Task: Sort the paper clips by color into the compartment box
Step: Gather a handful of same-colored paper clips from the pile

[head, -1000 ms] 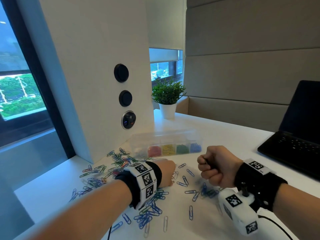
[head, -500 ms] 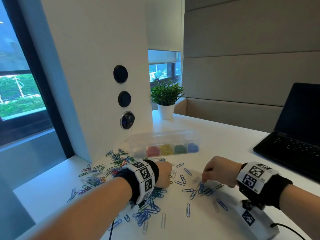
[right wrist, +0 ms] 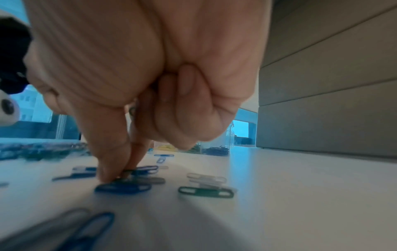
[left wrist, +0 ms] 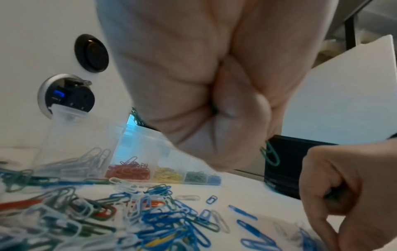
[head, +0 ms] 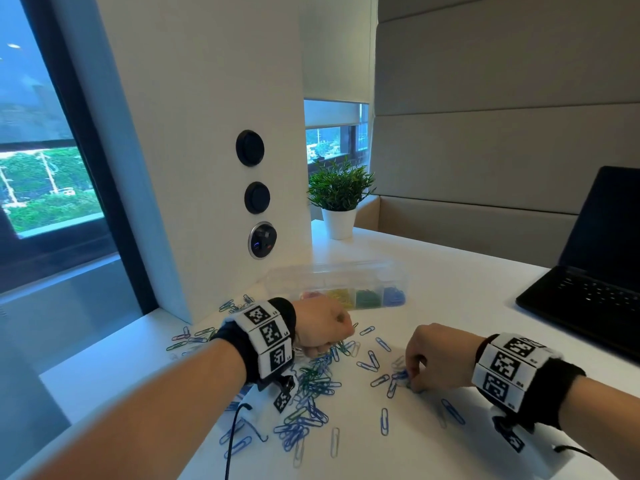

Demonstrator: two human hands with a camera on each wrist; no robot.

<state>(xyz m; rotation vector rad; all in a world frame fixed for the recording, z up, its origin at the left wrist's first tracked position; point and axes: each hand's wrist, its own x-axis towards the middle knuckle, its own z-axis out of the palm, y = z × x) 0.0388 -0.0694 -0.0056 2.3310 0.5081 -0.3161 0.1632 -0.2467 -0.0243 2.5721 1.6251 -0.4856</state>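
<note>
Scattered paper clips (head: 313,382), white table (head: 450,292), laptop (head: 588,271)

A white table (head: 450,289) carries the non-task things. A white pillar (head: 194,133) rises from the table's far left edge. On the pillar's front face sit two round black knobs (head: 250,148), one above the other, and below them a silver-ringed socket (head: 262,240) with a small blue light. Just right of the pillar, at the table's back, stands a green plant in a white pot (head: 339,199). Far right of the pillar lies an open black laptop (head: 588,271). Left of the pillar a window (head: 45,168) shows trees outside. Behind the plant runs a beige panelled wall (head: 502,116).
</note>
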